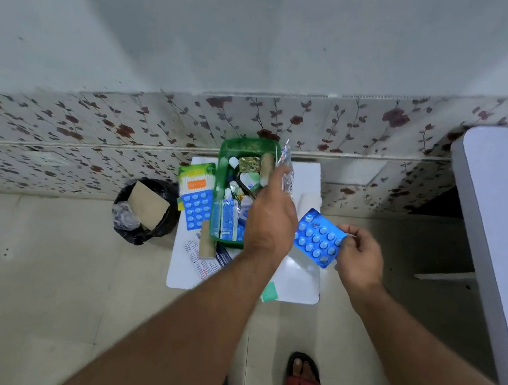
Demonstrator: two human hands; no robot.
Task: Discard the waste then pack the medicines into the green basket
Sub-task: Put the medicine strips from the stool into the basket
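Note:
The green basket [222, 168] stands on a small white table [299, 282] and holds several medicine packets, tubes and small bottles. My left hand [270, 217] hovers over the basket's right side, shut on a silver blister strip [286, 164] that sticks upward. To the right of the basket, my right hand [357, 257] pinches the edge of a blue blister pack [317, 238] of round tablets. Another blue blister pack [194, 208] and a green-and-white cotton swab box [196, 178] lie left of the basket.
A black-lined waste bin [145, 210] with cardboard and clear plastic inside stands on the floor left of the table. A cardboard tube [207, 242] and printed leaflets [204, 261] lie at the basket's near end. A white table [506, 225] fills the right. My sandalled foot [304, 380] is below.

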